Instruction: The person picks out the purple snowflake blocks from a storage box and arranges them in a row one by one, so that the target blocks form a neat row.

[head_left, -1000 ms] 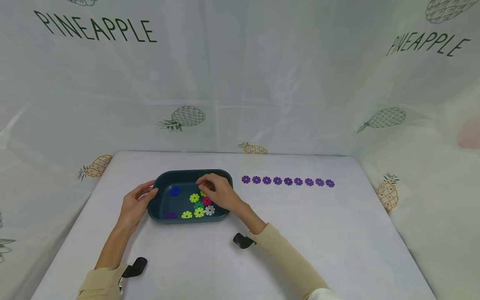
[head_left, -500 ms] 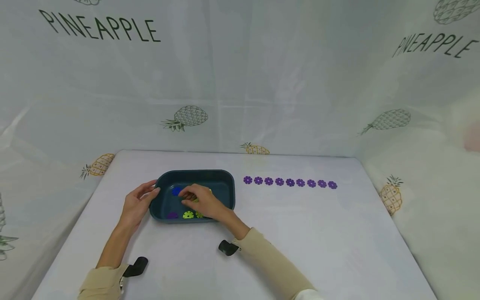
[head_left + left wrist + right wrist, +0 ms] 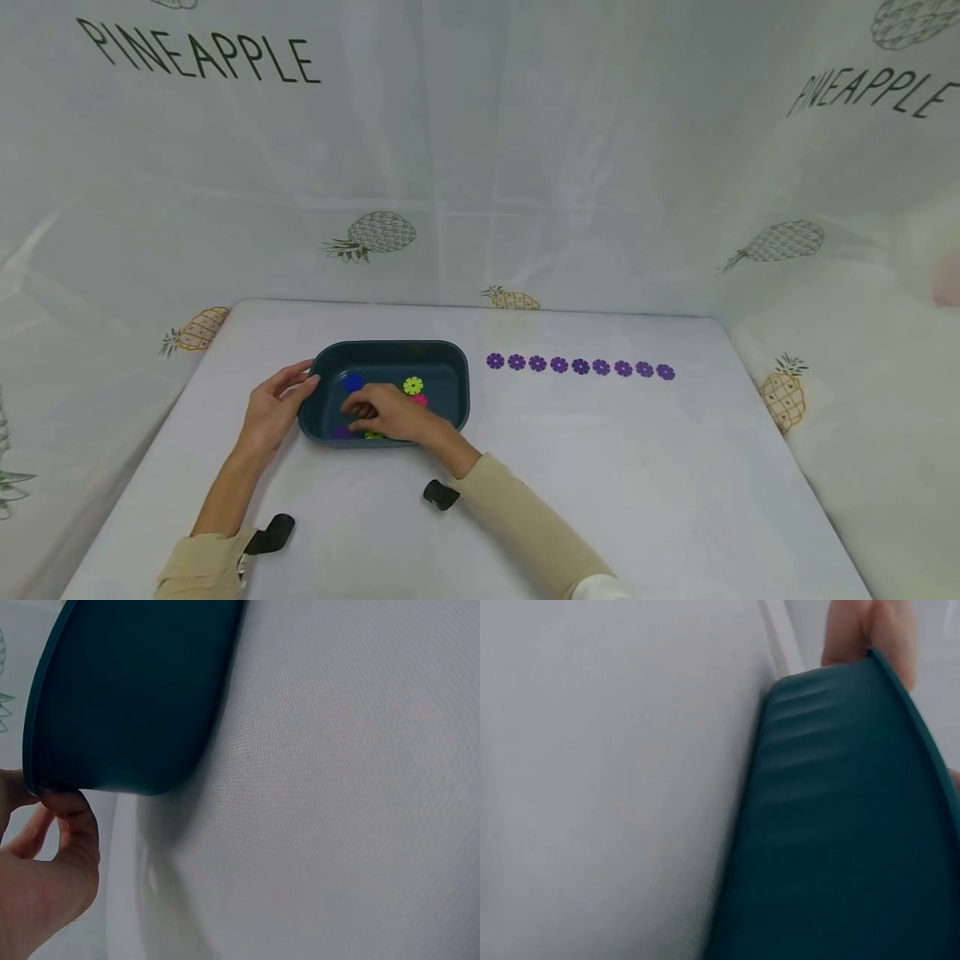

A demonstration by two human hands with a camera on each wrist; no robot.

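A dark teal tray [image 3: 452,367] lies on the table's left half. My left hand [image 3: 276,412] pinches its left end by the rim, thumb and finger on the wall [image 3: 135,697] in the left wrist view. Inside the tray, my right hand [image 3: 392,413] reaches down with bent fingers, thumb and fingertips apart. It is close to a purple flower-shaped disc [image 3: 342,432] in the near left corner, and nothing shows in its grasp. A blue disc [image 3: 352,382], a yellow-green disc [image 3: 413,385] and a pink disc [image 3: 420,400] show around it. The hand covers other discs.
To the right of the tray runs a straight row of several purple flower discs [image 3: 581,366] along the back of the white table [image 3: 637,483]. A pineapple-print curtain [image 3: 585,167] hangs behind the table.
My right hand has moved left and nearer across the tray, from its far right part to the near left corner. The left hand keeps its place on the rim.
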